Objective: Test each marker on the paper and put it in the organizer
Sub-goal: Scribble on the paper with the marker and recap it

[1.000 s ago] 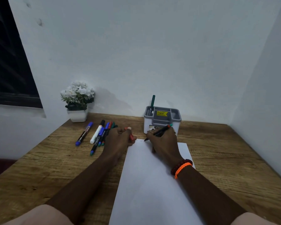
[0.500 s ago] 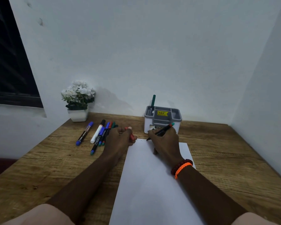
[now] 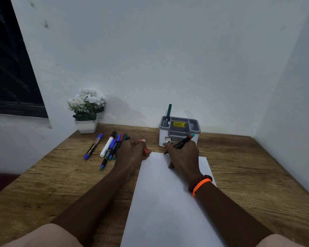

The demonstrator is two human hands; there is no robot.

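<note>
One marker (image 3: 180, 143) is gripped in the right hand (image 3: 183, 154), tip at the paper (image 3: 168, 202): testing stage. Left hand (image 3: 132, 151) is closed around a red cap (image 3: 145, 149). Recapping, then the organizer (image 3: 179, 130), is judged next.

A wooden table (image 3: 248, 175) set into a white-walled corner carries everything. A sheet of paper (image 3: 161, 202) lies at its middle, running to the near edge. At the far left stands a white pot of flowers (image 3: 86, 111) against the wall. Near it lie loose markers (image 3: 112, 147), one blue-capped marker (image 3: 93, 146) apart to their left. The grey organizer (image 3: 179, 130) stands just beyond the paper's far edge. The left hand (image 3: 133, 151) rests on the wood beside the paper
</note>
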